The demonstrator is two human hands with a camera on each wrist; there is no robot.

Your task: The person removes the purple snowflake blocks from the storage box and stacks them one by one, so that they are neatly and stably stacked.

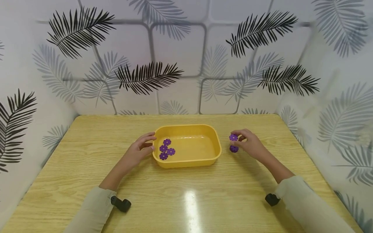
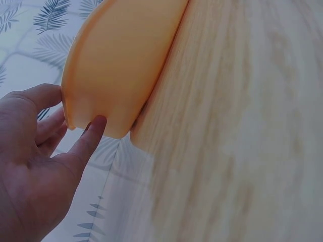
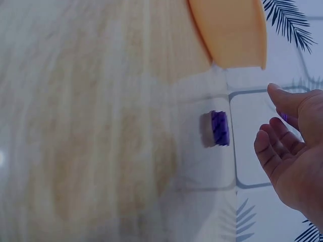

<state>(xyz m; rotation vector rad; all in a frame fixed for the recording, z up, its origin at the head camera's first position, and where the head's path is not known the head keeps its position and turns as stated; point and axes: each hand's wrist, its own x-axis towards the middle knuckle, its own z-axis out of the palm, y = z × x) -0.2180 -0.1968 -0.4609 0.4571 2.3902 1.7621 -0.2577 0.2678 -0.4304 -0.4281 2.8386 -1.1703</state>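
Observation:
A yellow plastic tub (image 1: 189, 164) stands on the wooden table. My left hand (image 1: 139, 149) holds its left end, the fingertips at the rim and the thumb against the outer wall in the left wrist view. Several purple notched flower discs (image 1: 171, 151) lie inside the tub at its left. To the right of the tub, my right hand (image 1: 247, 142) pinches one purple flower disc (image 1: 233, 137) between thumb and fingers. A short stack of purple discs (image 3: 220, 128) stands on the table just below that hand. In the right wrist view the fingers hide most of the pinched disc.
The light wooden table (image 1: 189, 184) runs to a leaf-patterned wall (image 1: 180, 97) behind the tub and at both sides. Small black wrist devices (image 1: 120, 204) sit at both sleeve cuffs. A bright light reflection lies on the tabletop in front.

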